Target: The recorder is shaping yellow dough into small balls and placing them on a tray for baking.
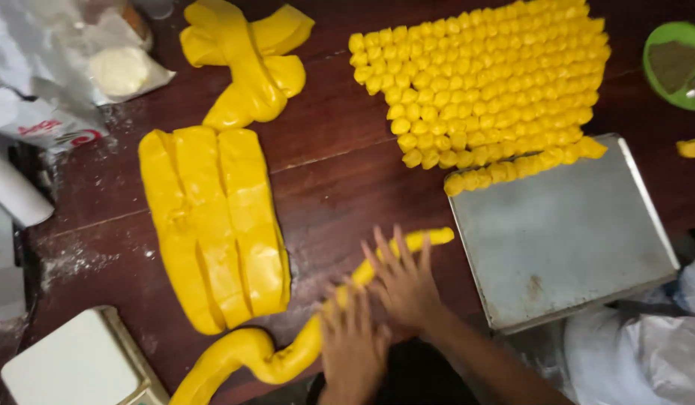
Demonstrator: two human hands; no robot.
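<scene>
Two containers up top: green bowl (681, 64) at the right edge with brownish-grey powder inside and a spoon handle poking out, clear plastic bag (118, 56) at the upper left with a pale round lump inside. Flat metal tray (565, 232) on the right, bare and scuffed, a row of small yellow dough pieces (482, 82) spilling onto its upper edge from a big tightly packed block of the same.

Down front, both hands on a long yellow dough rope (287, 360). Left hand (352, 349) flat, fingers spread, palm pressed down on the rope's middle. Right hand (403, 281) just beyond it, also flat and splayed, lying over the thinner stretch. Neither one clenched, nothing gripped, just palms on dough.

Rope smooth, glossy, bright yellow; thick and curled into a hook near the bottom edge, thinning out toward a blunt tip beside the tray. Lies diagonally on the dark wooden table (332, 172).

Left of it, a slab of dough (212, 225) scored into three long strips. Above that, a folded heap of dough (246, 60). White scale (81, 364) at the lower left corner.
</scene>
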